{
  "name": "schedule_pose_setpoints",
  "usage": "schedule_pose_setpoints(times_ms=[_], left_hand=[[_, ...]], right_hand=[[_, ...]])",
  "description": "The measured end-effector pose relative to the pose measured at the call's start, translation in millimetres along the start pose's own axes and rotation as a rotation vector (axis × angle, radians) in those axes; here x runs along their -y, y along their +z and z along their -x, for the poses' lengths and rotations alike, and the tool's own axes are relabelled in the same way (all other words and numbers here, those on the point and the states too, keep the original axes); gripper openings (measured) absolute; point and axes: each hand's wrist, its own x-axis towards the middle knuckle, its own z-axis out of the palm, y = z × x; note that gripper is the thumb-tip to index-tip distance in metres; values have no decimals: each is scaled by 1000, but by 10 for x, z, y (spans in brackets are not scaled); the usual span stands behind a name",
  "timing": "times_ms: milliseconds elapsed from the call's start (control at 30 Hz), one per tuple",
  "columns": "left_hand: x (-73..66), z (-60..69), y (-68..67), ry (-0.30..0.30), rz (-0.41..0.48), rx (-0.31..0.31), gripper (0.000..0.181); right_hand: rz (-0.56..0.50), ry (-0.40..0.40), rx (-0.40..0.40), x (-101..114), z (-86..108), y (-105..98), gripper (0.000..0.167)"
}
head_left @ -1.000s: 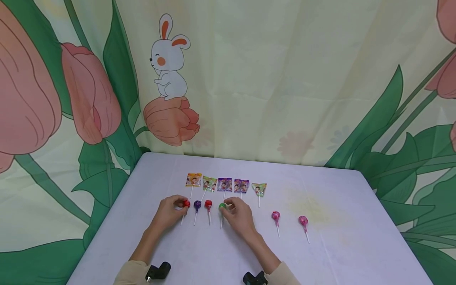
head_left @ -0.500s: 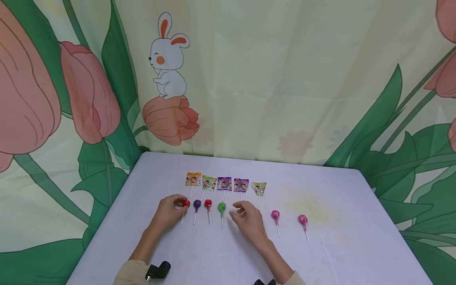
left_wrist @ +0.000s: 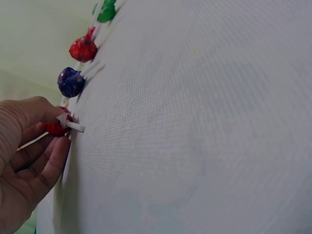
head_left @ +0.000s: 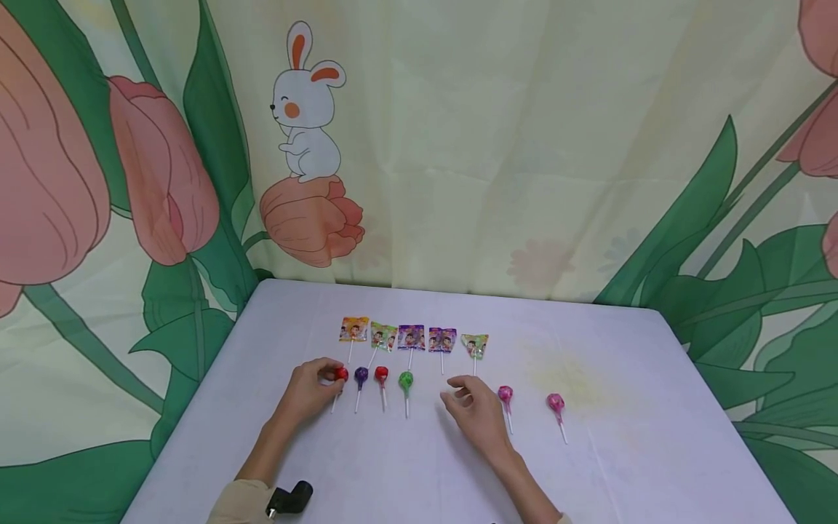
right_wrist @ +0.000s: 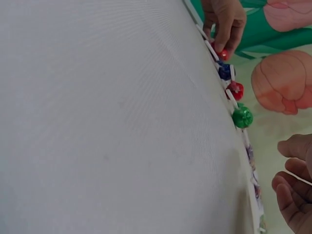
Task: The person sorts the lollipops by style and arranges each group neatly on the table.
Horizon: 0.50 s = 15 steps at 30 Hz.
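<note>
At the row's left end, my left hand point(head_left: 310, 391) pinches a red lollipop point(head_left: 341, 373) by its round head; its white stick points toward me. In the left wrist view the thumb and fingers close around that red head point(left_wrist: 57, 126). Beside it lie a purple lollipop point(head_left: 361, 374), a second red lollipop point(head_left: 382, 374) and a green lollipop point(head_left: 406, 381). My right hand point(head_left: 481, 416) hovers with loosely bent fingers and nothing in them, between the green one and a pink lollipop point(head_left: 505, 394). Another pink lollipop point(head_left: 556, 403) lies farther right.
Behind the row lie several flat-wrapped lollipops: an orange one point(head_left: 354, 330), a green one point(head_left: 383, 336), two purple ones point(head_left: 411, 338) and another green one point(head_left: 474, 346). A white cloth covers the table point(head_left: 622, 466). A printed curtain point(head_left: 458, 145) hangs behind it.
My right hand has let go of the green lollipop and moved right toward the pink one. The green lollipop stays in the row. The left hand has stayed on the red lollipop.
</note>
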Motion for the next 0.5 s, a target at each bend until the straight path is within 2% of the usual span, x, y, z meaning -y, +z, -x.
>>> schedule_pose_setpoints(times_ms=[267, 500], left_hand=[[-31, 11, -17, 0, 8, 2, 29], [-20, 11, -14, 8, 6, 0, 30]], right_hand=[[20, -39, -49, -103, 51, -117, 23], [26, -13, -66, -134, 63, -236, 25]])
